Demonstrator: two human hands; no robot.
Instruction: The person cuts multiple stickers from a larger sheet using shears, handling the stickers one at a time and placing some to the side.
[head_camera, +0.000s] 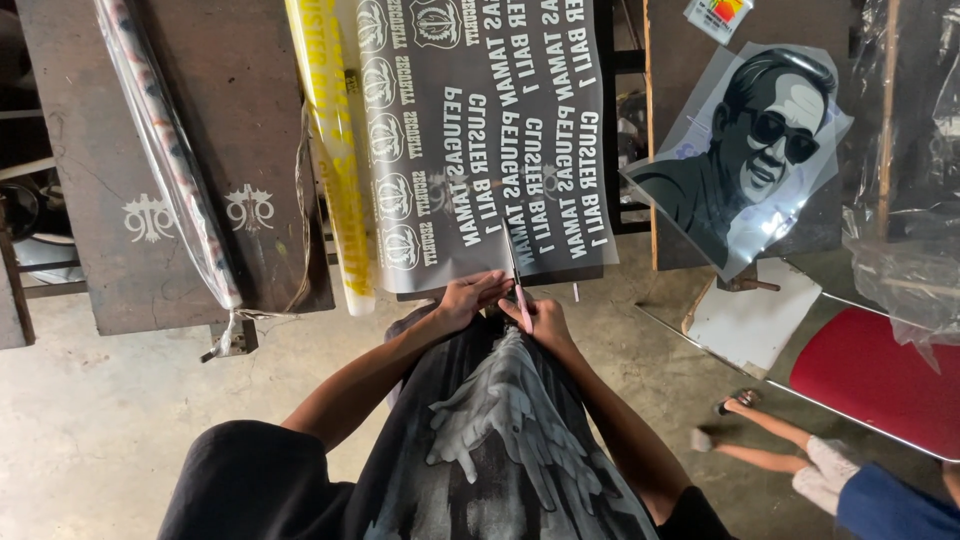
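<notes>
1. Head view is looking straight down over a black printed shirt (500, 440) at a bare, stained concrete floor (110, 430).
2. Left hand (468, 297) is pressing flat, fingers spread, on the near edge of a dark printed film sheet (480, 130); it is gripping nothing.
3. Right hand (535, 315) is closing around the pink handles of scissors (517, 280), whose blades are lying in the sheet's near edge.
4. That sheet is lying on a dark worktable (90, 150), hanging slightly past its front edge, beside a yellow roll (335, 150) and a clear-wrapped roll (170, 150).
5. Farther right, a portrait stencil sheet (745, 150) is leaning on a board, above a white panel (755, 315) and a red panel (870, 375).
6. Another person's legs (790, 450) are stretching across the floor at the lower right.
</notes>
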